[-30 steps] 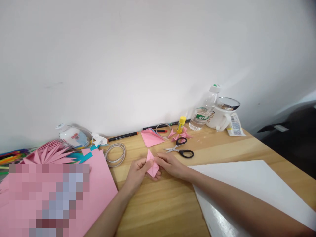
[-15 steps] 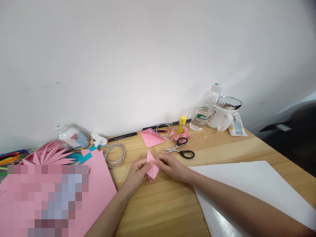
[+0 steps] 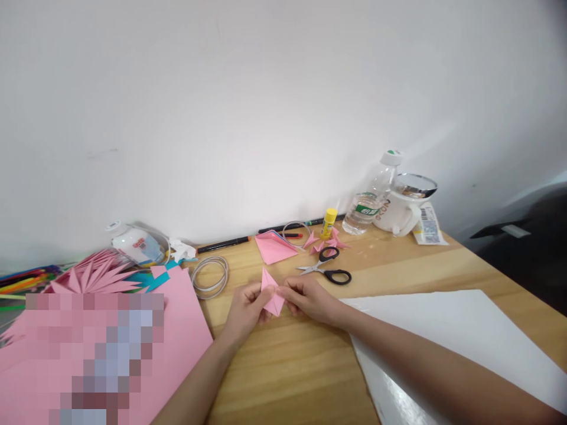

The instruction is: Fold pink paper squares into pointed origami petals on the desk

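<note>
A small folded pink paper piece [image 3: 271, 292] with a pointed tip is pinched between both hands just above the wooden table [image 3: 287, 366]. My left hand [image 3: 245, 310] grips its left side with fingers closed. My right hand [image 3: 310, 298] pinches its right side. Black-handled scissors [image 3: 328, 270] lie just behind my right hand. Folded pink paper [image 3: 273, 246] and small pink folded pieces [image 3: 330, 241] lie further back.
A large pink sheet [image 3: 177, 330] and spiky pink paper shapes [image 3: 93, 277] lie at left, a wire coil [image 3: 210, 275] beside them. A big white sheet [image 3: 447, 336] covers the right. By the wall stand a glue stick [image 3: 328, 222], water bottle [image 3: 371, 198], white mug [image 3: 401, 212], pens [image 3: 224, 244].
Both hands keep hold of the pink piece; it has dropped slightly lower and the fingers have shifted a little. The view has drifted slightly.
</note>
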Demonstrator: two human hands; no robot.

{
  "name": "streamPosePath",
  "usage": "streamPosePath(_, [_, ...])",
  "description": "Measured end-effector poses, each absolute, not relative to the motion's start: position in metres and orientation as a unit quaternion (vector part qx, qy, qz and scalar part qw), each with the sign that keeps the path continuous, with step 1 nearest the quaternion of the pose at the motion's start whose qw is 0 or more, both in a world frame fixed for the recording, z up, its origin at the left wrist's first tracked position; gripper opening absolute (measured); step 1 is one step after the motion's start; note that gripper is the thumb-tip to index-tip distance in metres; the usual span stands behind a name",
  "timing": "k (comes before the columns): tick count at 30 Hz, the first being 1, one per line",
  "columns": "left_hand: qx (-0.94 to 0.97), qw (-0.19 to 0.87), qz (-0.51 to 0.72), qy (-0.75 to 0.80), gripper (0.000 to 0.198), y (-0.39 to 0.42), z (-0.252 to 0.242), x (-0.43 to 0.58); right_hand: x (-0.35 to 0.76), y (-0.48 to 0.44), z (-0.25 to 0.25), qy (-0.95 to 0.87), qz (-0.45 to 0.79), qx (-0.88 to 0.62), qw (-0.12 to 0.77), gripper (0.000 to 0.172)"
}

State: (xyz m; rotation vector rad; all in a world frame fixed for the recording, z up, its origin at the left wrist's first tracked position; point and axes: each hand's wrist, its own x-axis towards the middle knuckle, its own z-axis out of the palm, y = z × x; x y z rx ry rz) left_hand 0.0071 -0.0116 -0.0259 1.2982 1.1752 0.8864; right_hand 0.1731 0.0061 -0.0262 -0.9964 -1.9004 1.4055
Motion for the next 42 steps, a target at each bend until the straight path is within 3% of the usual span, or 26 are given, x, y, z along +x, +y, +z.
streamPosePath(11, [0.547,0.547,0.368,0.516,0.036,-0.013,-0.021,0.009,0.171,0.008,-0.033,-0.662,0.573,-0.366,0.315,0.038])
streamPosePath(15, [0.539,0.539,0.396,0.512,0.035,-0.01,-0.024,0.008,0.172,0.009,-0.031,-0.64,0.606,-0.339,0.328,0.027])
streamPosePath(21, [0.541,0.524,0.404,0.519,0.025,-0.009,-0.022,0.009,0.173,0.015,-0.035,-0.611,0.597,-0.34,0.393,0.018])
streamPosePath(28, [0.534,0.541,0.381,0.526,0.027,-0.01,-0.016,0.011,0.173,0.018,-0.038,-0.623,0.55,-0.347,0.436,0.01])
streamPosePath(34, [0.527,0.523,0.397,0.539,0.024,-0.011,-0.017,0.012,0.173,0.021,-0.044,-0.549,0.616,-0.313,0.47,0.034])
streamPosePath(42, [0.518,0.508,0.437,0.531,0.019,-0.011,-0.019,0.012,0.173,0.019,-0.04,-0.599,0.558,-0.362,0.445,0.024])
